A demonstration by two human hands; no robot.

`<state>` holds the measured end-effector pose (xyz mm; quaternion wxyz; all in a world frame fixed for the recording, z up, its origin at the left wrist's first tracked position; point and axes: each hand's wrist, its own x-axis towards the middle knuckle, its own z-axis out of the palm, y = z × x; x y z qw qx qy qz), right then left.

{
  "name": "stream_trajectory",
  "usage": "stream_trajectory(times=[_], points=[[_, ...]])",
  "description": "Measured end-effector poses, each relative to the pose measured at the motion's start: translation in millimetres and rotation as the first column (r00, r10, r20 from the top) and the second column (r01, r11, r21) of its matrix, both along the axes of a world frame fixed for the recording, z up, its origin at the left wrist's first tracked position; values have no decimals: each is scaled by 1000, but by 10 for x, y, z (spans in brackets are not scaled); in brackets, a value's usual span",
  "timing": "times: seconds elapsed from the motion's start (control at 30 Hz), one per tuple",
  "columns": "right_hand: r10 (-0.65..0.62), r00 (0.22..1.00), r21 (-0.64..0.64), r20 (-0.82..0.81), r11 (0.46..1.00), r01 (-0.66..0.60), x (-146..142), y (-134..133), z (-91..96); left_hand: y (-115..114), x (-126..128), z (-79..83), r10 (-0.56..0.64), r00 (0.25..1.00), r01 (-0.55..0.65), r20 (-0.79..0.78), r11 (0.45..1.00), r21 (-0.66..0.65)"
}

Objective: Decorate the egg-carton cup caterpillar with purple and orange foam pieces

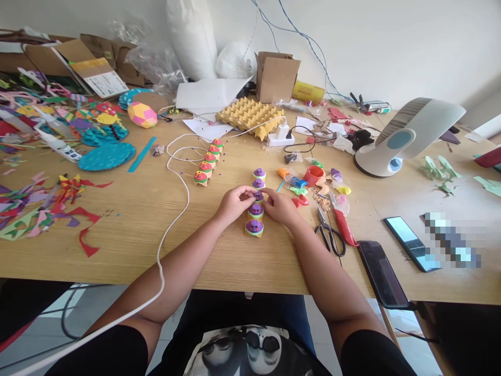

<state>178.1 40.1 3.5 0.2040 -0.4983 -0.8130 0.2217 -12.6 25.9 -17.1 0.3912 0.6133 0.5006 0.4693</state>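
Head view: at frame centre, our left hand (pixel 237 202) and right hand (pixel 280 205) bend fingers at the purple-topped row (pixel 255 210); whether gripping or merely touching, we cannot tell. Uneven pressure could loosen its middle cap (pixel 258 196).

The bench (pixel 129 245) has a light wood-grain top. At its middle stands a row of purple-topped cups (pixel 255 210), with a row of red-and-green cups (pixel 205 168) farther back to the left. Coloured paper scraps (pixel 43 215) are strewn over the left part, near a blue oval disc (pixel 106 156) and a blue strip (pixel 142 154). To the right lie scissors (pixel 326 228), a red-handled knife (pixel 343 224) and a dark phone (pixel 382 274); a white fan (pixel 407 136) stands behind them.
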Motion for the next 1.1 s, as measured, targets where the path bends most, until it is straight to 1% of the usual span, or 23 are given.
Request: stream_trajectory(times=[0.13, 0.37, 0.6, 0.73, 0.83, 0.9, 1.03, 1.1], points=[[2, 1000, 6, 7, 1000, -2, -4, -2, 1, 9, -5, -20, -3, 1000, 4, 13, 1000, -6], [11, 1000, -34, 2, 999, -10, -5, -20, 52, 35, -36, -73, 4, 1000, -4, -3, 1000, -9], [38, 989, -112, -145, 992, -55, 32, 40, -25, 69, -148, -95, -34, 999, 36, 33, 998, -53], [48, 978, -155, -203, 985, -80, 53, 71, -49, 66, -178, -68, -3, 1000, 4, 25, 999, -43], [61, 971, -165, -229, 981, -101, 64, 70, -38, 57, -175, -47, 13, 999, -10, 46, 998, -54], [82, 966, -168, -245, 978, -125, 73, 63, -27, 52, -176, -38, -16, 998, 21, 63, 997, -74], [85, 961, -194, -263, 971, -139, 93, 56, -12, 48, -193, -28, -167, 983, 176, 80, 976, -126], [76, 957, -208, -278, 968, -138, 96, 57, -8, 47, -200, -22, -205, 977, 211, 59, 968, -135]])
